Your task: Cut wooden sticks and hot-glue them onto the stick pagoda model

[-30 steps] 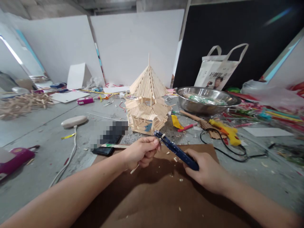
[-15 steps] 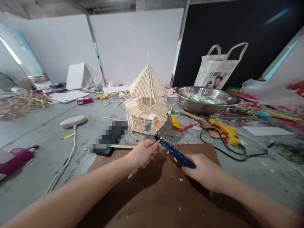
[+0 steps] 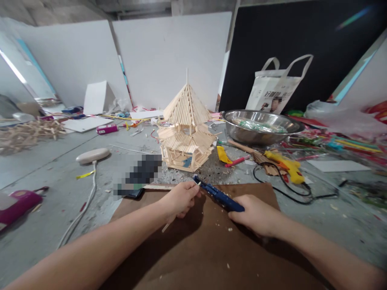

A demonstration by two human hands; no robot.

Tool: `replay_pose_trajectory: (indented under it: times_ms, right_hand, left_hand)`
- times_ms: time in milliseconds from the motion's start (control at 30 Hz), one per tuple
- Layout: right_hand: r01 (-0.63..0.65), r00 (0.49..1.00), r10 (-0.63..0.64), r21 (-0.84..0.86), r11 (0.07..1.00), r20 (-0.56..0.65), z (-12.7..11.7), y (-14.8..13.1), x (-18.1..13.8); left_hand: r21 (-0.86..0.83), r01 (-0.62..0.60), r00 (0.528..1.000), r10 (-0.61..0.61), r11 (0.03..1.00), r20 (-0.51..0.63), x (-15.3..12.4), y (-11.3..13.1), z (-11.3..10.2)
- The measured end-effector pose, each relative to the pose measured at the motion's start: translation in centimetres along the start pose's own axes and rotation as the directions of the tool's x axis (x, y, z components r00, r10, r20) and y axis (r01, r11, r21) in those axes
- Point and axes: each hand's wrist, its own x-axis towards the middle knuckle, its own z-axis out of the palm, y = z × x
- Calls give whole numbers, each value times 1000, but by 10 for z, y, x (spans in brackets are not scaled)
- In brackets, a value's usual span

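My left hand [image 3: 180,199] is closed around a thin wooden stick [image 3: 165,228], whose lower end pokes out below the fist. My right hand [image 3: 254,214] grips the handle of a dark blue cutter [image 3: 216,194]. The cutter's front end meets the stick's upper end by my left thumb. Both hands hover over a brown cardboard sheet [image 3: 211,249] dotted with small wood chips. Just beyond them stands a two-tier pavilion model [image 3: 186,129] built of wooden sticks.
A steel bowl [image 3: 263,127] and a white tote bag [image 3: 276,90] sit at the back right. A yellow glue gun [image 3: 287,167] with a black cord lies right of the model. A dark phone [image 3: 133,189] and white cable [image 3: 90,185] lie left. Loose sticks [image 3: 27,133] are piled far left.
Both hands have sunk slightly toward the cardboard, and the cutter lies flatter than before. The grips on stick and cutter are unchanged.
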Motion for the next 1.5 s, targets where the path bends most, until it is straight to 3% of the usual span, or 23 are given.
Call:
replay_pose_trajectory:
  times_ms: [100, 167, 333, 500, 667, 967, 1500]
  right_hand:
    - [-95, 988, 77, 136, 986, 133, 0, 2, -2]
    - [-111, 976, 61, 243, 964, 208, -3, 4, -4]
    - [-58, 984, -12, 388, 920, 175, -13, 7, -10]
    - [54, 995, -35, 204, 977, -92, -24, -1, -16]
    - [53, 970, -63, -45, 998, -236, -21, -7, -15]
    - [171, 942, -198, -120, 978, -271, -9, 0, -15]
    - [183, 938, -209, -116, 976, -278, -8, 1, -14]
  left_hand:
    - [6, -9, 1000, 9, 1000, 16, -1, 2, 0]
    - [-4, -28, 999, 28, 1000, 28, -1, 2, -1]
    - [-73, -218, 976, 219, 973, 12, -1, 1, -3]
    - [44, -361, 929, 364, 931, -67, -5, 1, -1]
    - [-90, -401, 916, 400, 912, -34, -8, 2, 0]
    - [-140, -453, 890, 456, 880, -15, -6, -1, 0]
    - [-148, -464, 884, 467, 873, -14, -6, -2, 0]
